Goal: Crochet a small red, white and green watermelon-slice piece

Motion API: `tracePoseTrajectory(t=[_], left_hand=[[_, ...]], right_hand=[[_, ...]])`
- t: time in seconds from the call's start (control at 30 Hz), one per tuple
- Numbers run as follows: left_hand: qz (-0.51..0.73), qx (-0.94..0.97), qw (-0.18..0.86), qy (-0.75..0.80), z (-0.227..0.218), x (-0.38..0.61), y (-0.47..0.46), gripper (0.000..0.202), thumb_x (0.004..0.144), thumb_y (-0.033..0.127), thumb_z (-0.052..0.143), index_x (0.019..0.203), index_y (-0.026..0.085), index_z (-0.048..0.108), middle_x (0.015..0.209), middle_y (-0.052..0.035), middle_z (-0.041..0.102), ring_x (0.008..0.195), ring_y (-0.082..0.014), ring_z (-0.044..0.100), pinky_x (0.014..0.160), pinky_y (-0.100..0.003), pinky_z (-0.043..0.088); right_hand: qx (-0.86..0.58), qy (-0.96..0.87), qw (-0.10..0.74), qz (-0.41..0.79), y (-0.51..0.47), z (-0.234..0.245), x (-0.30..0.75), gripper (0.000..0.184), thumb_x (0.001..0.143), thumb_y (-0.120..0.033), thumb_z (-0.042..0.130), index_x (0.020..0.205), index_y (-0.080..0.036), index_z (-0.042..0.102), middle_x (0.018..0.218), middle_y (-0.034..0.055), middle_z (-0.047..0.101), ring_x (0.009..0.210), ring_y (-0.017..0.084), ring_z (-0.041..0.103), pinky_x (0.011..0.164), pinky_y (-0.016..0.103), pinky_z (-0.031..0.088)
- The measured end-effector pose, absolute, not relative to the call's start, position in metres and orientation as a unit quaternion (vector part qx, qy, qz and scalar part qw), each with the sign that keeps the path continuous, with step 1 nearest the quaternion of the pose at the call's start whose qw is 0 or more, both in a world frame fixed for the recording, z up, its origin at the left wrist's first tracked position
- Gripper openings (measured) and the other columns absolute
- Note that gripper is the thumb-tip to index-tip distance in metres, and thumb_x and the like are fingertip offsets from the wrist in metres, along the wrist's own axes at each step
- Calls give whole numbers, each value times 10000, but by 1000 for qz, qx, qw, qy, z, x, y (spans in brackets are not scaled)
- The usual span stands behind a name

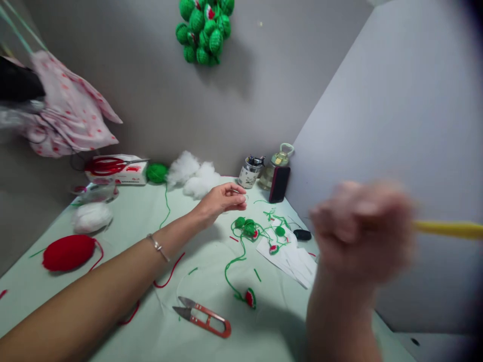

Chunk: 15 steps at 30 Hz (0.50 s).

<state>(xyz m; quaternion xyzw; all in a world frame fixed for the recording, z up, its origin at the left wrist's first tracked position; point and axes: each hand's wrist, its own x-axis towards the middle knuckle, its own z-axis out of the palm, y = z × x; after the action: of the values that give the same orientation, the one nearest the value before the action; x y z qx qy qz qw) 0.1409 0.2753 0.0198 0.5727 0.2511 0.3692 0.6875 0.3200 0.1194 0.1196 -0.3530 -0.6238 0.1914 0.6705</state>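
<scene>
My left hand [222,200] reaches across the pale green table [113,281], fingers curled together in a pinch above several small green and red crocheted pieces [249,229] tangled in green yarn. What it pinches is too small to name. My right hand [362,231] is raised close to the camera and smeared by motion; it is closed round a yellow stick-like tool [449,229] that points right. Orange thread snips [206,317] lie near the front, beside another crocheted piece [249,297].
A red yarn ball [68,252], white stuffing [193,176], a green yarn ball [157,172], a box with red scissors [113,170], a jar [250,172], a bottle [277,166] and a dark phone [279,184] sit around. Green crocheted pieces [204,27] hang on the wall.
</scene>
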Motion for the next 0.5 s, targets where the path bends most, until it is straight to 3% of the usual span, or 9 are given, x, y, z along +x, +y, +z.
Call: tracePoseTrajectory(t=[0.07,0.17,0.3,0.5], left_hand=[[397,513,724,236,30,118,250,219,838,245,837,996,163,709,877,-17,711,811,-139,714,925,-343,589],[420,438,761,228,41,89,211,279,771,250,893,977,166,723,841,-8,710,795,-130,708,905,-307,594],[440,370,785,230,43,62,165,262,784,240,897,983,188,736,840,16,704,804,-99,692,912,-242,584],[417,362,801,233,37,33,119,216,791,213,897,945,148,760,832,-4,704,779,-111,684,860,-244,586]], right_hand=[[-354,-582,666,304,145,110,295,303,924,-465,736,747,-228,672,525,-74,421,422,54,257,412,237,185],[-400,-555,616,391,162,91,268,247,851,-435,803,879,-198,739,579,-75,490,447,41,260,423,225,177],[-401,-607,533,433,142,72,252,396,809,-442,853,1141,-243,771,753,-42,592,535,55,362,464,222,265],[-419,-626,475,455,101,52,234,268,844,-437,828,1036,-251,822,791,-11,647,595,76,416,519,237,320]])
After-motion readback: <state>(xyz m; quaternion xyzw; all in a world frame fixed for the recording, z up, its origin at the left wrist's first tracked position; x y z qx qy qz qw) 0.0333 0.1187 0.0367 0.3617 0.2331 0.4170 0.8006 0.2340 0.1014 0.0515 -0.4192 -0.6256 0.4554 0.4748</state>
